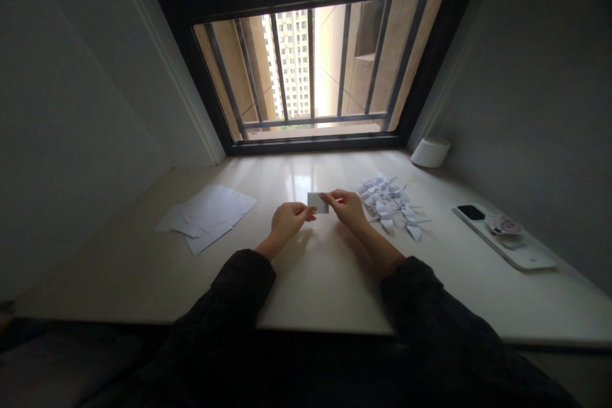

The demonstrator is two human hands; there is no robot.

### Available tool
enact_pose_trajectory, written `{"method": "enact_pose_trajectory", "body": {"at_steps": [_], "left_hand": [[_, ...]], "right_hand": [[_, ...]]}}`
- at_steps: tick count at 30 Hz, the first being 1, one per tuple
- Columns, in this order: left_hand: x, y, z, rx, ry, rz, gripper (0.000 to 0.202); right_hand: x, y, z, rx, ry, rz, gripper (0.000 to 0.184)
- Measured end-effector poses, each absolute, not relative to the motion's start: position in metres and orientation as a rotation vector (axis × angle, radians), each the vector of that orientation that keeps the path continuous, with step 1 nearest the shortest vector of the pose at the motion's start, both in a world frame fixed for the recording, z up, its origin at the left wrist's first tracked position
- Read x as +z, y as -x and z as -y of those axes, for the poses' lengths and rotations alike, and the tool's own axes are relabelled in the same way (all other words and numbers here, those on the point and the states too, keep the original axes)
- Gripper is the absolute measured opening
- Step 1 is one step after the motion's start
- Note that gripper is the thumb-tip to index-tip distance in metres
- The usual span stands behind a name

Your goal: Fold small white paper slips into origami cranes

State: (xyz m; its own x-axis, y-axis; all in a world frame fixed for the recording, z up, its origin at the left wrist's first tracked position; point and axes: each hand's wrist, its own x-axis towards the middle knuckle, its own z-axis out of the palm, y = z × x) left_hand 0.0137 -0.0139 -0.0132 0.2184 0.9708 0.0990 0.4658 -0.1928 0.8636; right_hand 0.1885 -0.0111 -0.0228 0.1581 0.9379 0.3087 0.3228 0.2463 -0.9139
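Note:
Between my two hands a small rectangular piece of paper (pixel 317 202) is held up above the sill, looking greyish against the window light. My left hand (pixel 290 217) pinches it at the lower left corner. The fingers of my right hand (pixel 348 206) grip its upper right corner. Just right of my right hand lies a pile of folded white paper pieces (pixel 385 197), several with pointed ends. Off to the left is a loose stack of flat white paper sheets (pixel 213 213), overlapping unevenly.
The pale sill (pixel 325 293) ends in a front edge close to my body. A phone with a round grip on its back (pixel 507 239) lies at the right. A white cup-like object (pixel 431 152) stands in the far right corner, beside the barred window (pixel 310 67).

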Motion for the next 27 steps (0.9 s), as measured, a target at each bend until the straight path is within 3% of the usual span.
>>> {"method": "enact_pose_trajectory", "body": {"at_steps": [14, 20, 27], "left_hand": [[-0.017, -0.014, 0.012, 0.871, -1.855, -1.137, 0.038], [-0.012, -0.012, 0.014, 0.953, -1.982, -1.188, 0.038], [-0.012, -0.016, 0.013, 1.209, -1.723, -1.146, 0.037]], "right_hand": [[-0.016, -0.191, 0.014, 0.503, 1.283, 1.573, 0.033], [-0.017, -0.189, 0.010, 0.759, 1.258, 1.411, 0.039], [-0.013, -0.182, 0.016, 1.095, 1.178, 1.321, 0.042]]}}
